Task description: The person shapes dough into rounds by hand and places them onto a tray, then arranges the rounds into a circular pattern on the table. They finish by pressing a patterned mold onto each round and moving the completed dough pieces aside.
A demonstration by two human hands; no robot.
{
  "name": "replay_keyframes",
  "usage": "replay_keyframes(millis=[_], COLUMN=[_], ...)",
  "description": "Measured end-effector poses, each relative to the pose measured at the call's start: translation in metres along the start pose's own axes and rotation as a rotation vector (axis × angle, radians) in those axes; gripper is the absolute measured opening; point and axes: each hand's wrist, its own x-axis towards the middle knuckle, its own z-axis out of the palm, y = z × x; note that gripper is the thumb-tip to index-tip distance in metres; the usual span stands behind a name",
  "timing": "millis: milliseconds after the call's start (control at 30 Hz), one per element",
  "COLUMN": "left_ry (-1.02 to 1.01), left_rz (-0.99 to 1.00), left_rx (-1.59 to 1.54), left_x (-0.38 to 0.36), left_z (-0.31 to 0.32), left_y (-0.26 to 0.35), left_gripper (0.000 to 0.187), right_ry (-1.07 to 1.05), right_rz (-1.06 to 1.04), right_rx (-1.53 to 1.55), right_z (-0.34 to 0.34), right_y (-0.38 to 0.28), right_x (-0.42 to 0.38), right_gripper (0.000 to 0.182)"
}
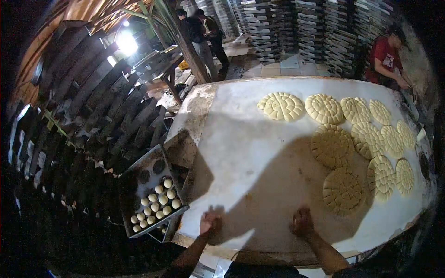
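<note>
Both hands resting on table (241,153) edge: left hand (209,223) and right hand (302,221) curled, holding nothing, no clear pinch. Nearest scored dough round (342,190) lying up-right of right hand; dough balls tray (139,185) sitting left of left hand. Between pieces; next a reach.

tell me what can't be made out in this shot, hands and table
Head view only:
- Left hand and right hand: in the person's own shadow; whether either holds dough cannot be told.
- Table: its near edge is cut off by the frame's bottom.
- Tray of dough balls: count too small and dim.
- Stamped dough rounds: pattern blurred.
</note>
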Motion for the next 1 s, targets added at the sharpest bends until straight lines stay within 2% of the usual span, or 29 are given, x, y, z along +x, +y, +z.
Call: replay_keyframes(millis=[67,133,167,200,233,267,333,433,500,533,633,700,767,800,833,867,900,933,967,1000], left_ry=[0.371,0.244,0.236,0.339,0.326,0.316,0.239,0.408,0.449,0.398,0.196,0.12,0.104,0.083,0.038,-0.028,-0.087,-0.122,-0.111,-0.018], left_rz=[-0.176,-0.473,-0.454,-0.335,-0.192,-0.048,0.006,-0.366,-0.466,-0.463,-0.439,-0.252,-0.102,-0.052,-0.027,-0.031,-0.077,-0.202,-0.392,-0.618], left_rx=[-0.281,-0.449,-0.456,-0.469,-0.448,-0.425,-0.179,-0.674,-0.712,-0.701,-0.77,-0.737,-0.651,-0.623,-0.622,-0.677,-0.78,-0.966,-1.227,-1.503], left_x=[0.038,0.07,0.072,0.066,0.047,0.021,-0.027,-0.03,-0.013,0.013,0.051,0.026,-0.021,-0.045,-0.07,-0.086,-0.098,-0.108,-0.116,-0.125], left_z=[0.019,0.019,0.004,-0.006,0.006,0.02,0.026,0.064,0.071,0.06,0.011,0.022,0.043,0.045,0.036,0.016,-0.009,-0.042,-0.076,-0.112], left_y=[-0.034,-0.001,0.02,0.043,0.039,0.033,0.019,-0.067,-0.084,-0.073,-0.025,-0.008,-0.006,-0.012,-0.023,-0.037,-0.052,-0.068,-0.089,-0.118], left_gripper=[0.016,0.021,0.022,0.022,0.027,0.032,0.026,0.027,0.023,0.021,0.023,0.025,0.028,0.029,0.03,0.031,0.032,0.033,0.034,0.036], right_ry=[0.05,0.066,-0.01,-0.08,-0.142,-0.116,-0.079,0.203,0.446,0.566,0.217,0.444,0.49,0.418,0.351,0.196,0.025,-0.193,-0.101,0.003], right_rz=[0.142,0.261,0.256,0.252,0.247,0.118,-0.139,0.115,0.152,0.169,0.599,0.51,0.278,0.087,0.414,0.6,0.782,0.783,0.867,0.95], right_rx=[0.096,0.225,0.309,0.389,0.462,0.351,0.127,-0.251,-0.224,-0.205,0.188,0.541,0.403,0.08,0.424,0.48,0.51,0.271,0.491,0.712], right_z=[0.003,0.012,0.007,-0.004,-0.011,-0.008,-0.007,0.025,0.052,0.058,0.021,0.035,0.054,0.058,0.027,0.001,-0.026,-0.035,-0.034,-0.027], right_y=[-0.011,-0.036,-0.052,-0.068,-0.075,-0.066,-0.024,0.032,0.032,0.028,-0.039,-0.071,-0.078,-0.062,-0.08,-0.086,-0.091,-0.063,-0.058,-0.057], right_x=[0.039,0.065,0.057,0.043,0.033,0.02,-0.008,0.016,0.056,0.074,0.1,0.076,0.039,0.026,0.029,0.034,0.038,0.046,0.058,0.067], right_gripper=[0.04,0.041,0.041,0.041,0.041,0.04,0.037,0.035,0.033,0.033,0.032,0.03,0.029,0.03,0.03,0.03,0.031,0.031,0.03,0.03])
